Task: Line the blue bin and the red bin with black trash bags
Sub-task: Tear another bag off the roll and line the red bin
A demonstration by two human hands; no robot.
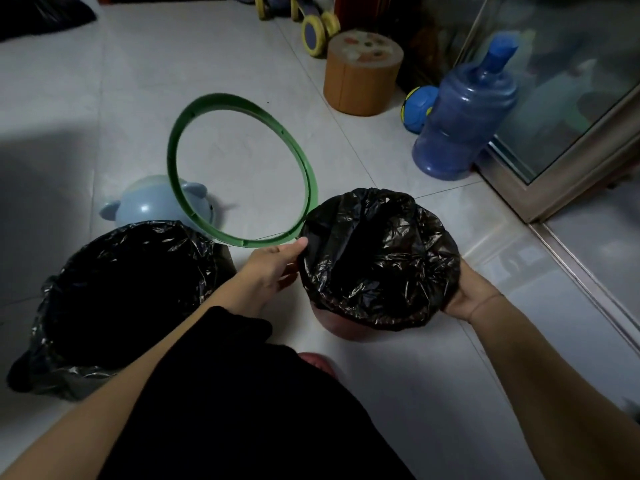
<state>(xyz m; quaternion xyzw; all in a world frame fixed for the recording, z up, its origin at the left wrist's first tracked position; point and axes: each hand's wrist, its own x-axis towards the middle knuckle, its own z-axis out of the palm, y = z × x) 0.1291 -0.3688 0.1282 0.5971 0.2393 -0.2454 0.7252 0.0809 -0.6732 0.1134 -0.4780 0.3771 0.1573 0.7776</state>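
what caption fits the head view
Left hand holds a green ring at the red bin, black trash bag fitted, right hand gripping its side.

Both trash bags were glossy black, the left bag (131, 292) and the right bag (377, 258) alike, with just a sliver of the red bin (341, 329) peeking out under the right one. The ring (221, 98) was green and the lid (149, 202) a pale baby blue. The water jug (464, 116) was see-through blue, the ball (417, 105) blue with yellow bits, and the stool (360, 81) orange-brown with a speckled top. The floor (173, 64) was pale grey tile.
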